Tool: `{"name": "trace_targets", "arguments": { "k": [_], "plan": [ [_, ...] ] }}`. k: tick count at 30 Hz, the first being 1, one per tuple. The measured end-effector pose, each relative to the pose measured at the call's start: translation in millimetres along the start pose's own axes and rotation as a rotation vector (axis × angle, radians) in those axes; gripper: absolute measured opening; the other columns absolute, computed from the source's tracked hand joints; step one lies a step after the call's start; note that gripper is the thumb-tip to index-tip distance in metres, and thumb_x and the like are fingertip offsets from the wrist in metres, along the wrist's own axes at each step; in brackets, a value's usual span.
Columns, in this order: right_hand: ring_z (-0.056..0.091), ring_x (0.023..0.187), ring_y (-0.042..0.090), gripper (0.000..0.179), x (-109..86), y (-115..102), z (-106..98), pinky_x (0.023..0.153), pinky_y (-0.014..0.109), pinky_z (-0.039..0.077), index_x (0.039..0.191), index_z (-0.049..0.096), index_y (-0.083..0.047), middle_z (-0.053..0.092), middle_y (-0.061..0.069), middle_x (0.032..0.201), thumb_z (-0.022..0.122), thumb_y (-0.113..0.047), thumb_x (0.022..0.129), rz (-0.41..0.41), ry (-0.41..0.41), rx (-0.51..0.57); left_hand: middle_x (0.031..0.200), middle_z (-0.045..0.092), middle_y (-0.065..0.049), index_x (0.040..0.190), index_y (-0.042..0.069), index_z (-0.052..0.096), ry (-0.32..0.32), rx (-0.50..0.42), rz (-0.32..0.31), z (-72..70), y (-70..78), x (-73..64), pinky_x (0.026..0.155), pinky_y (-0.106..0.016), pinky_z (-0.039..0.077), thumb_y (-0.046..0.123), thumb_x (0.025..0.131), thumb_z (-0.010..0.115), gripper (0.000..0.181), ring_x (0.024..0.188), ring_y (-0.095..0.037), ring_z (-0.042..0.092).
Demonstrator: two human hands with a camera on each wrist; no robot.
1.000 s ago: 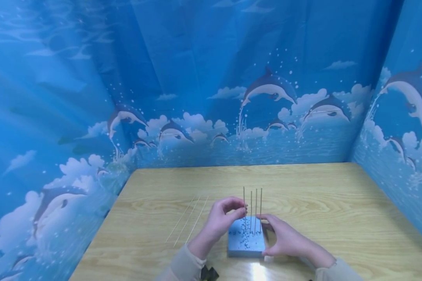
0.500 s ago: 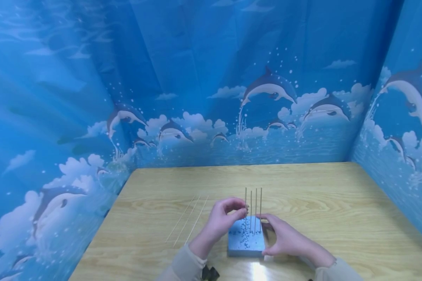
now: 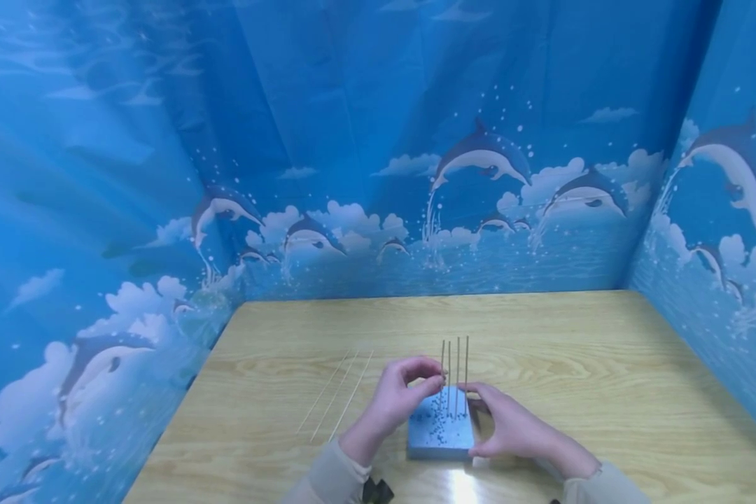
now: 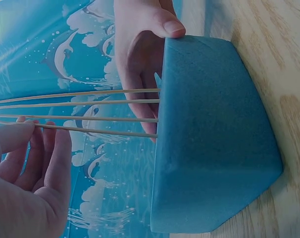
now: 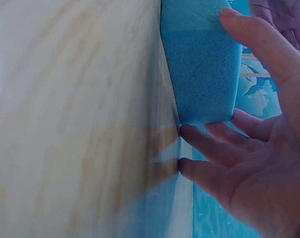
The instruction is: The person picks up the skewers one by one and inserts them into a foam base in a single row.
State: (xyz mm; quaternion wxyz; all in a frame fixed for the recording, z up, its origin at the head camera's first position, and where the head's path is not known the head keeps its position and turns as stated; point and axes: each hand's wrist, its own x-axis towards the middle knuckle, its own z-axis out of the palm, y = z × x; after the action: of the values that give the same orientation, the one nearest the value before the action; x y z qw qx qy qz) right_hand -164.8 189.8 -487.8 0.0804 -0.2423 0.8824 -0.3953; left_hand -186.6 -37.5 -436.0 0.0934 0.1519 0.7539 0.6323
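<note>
A blue foam block [image 3: 423, 439] sits on the table, its top pitted with many small dark holes. Several thin wooden skewers [image 4: 110, 102] rise from it in a row. My left hand [image 3: 403, 390] pinches the leftmost skewer [image 4: 98, 131] between thumb and fingertips, partway up; in the left wrist view its lower end meets the top of the block. At the block's right side, my right hand [image 3: 510, 425] steadies it, thumb [image 5: 261, 37] at the near corner and fingers behind the far side. Two of its fingertips touch the tabletop in the right wrist view.
Three loose skewers [image 3: 335, 395] lie roughly side by side on the wood-grain table [image 3: 277, 336], left of my left forearm. Blue dolphin-print sheeting [image 3: 353, 140] hangs behind the table and along both sides. A small dark object [image 3: 376, 491] shows by the left sleeve.
The pinched skewer has shifted slightly right, closer to its neighbour, and its top has dropped a little. My left hand has edged right with it. The right hand stays put on the block.
</note>
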Motion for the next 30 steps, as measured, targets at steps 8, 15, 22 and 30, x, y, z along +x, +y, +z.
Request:
{"name": "trace_targets", "arguments": {
  "k": [8, 15, 22, 30],
  "plan": [
    [0.058, 0.126, 0.034, 0.102, -0.2, 2.4, 1.4, 0.109, 0.059, 0.04, 0.144, 0.039, 0.001, 0.048, 0.02, 0.147, 0.09, -0.032, 0.062, -0.009, 0.003, -0.006, 0.102, 0.074, -0.005, 0.105, 0.008, 0.071, -0.002, 0.042, 0.025, 1.6, -2.2, -1.0, 0.107, -0.045, 0.049, 0.015, 0.09, 0.07, 0.016, 0.097, -0.012, 0.068],
    [0.058, 0.125, 0.034, 0.102, -0.5, 2.1, 1.0, 0.108, 0.058, 0.041, 0.144, 0.039, 0.001, 0.048, 0.02, 0.147, 0.09, -0.033, 0.062, -0.013, 0.005, -0.012, 0.104, 0.073, -0.008, 0.107, 0.004, 0.07, 0.002, 0.023, 0.016, 1.9, -5.5, -1.2, 0.102, -0.041, 0.053, 0.014, 0.091, 0.069, 0.019, 0.097, -0.013, 0.068],
    [0.058, 0.125, 0.034, 0.102, 0.2, 3.3, 1.1, 0.109, 0.06, 0.04, 0.144, 0.039, 0.0, 0.048, 0.02, 0.147, 0.09, -0.033, 0.062, -0.009, 0.009, -0.019, 0.102, 0.073, -0.006, 0.106, 0.004, 0.07, 0.007, 0.008, 0.02, 2.2, -7.5, -0.8, 0.091, -0.028, 0.058, 0.014, 0.091, 0.069, 0.018, 0.095, -0.013, 0.067],
    [0.059, 0.124, 0.034, 0.102, 0.4, 2.5, 1.7, 0.108, 0.06, 0.041, 0.143, 0.04, 0.001, 0.049, 0.02, 0.146, 0.09, -0.034, 0.062, -0.014, 0.011, -0.035, 0.1, 0.073, -0.002, 0.108, 0.003, 0.069, 0.019, 0.07, 0.044, 2.6, -9.5, 0.2, 0.104, -0.044, 0.05, 0.016, 0.09, 0.069, 0.022, 0.093, -0.008, 0.066]
  ]
}}
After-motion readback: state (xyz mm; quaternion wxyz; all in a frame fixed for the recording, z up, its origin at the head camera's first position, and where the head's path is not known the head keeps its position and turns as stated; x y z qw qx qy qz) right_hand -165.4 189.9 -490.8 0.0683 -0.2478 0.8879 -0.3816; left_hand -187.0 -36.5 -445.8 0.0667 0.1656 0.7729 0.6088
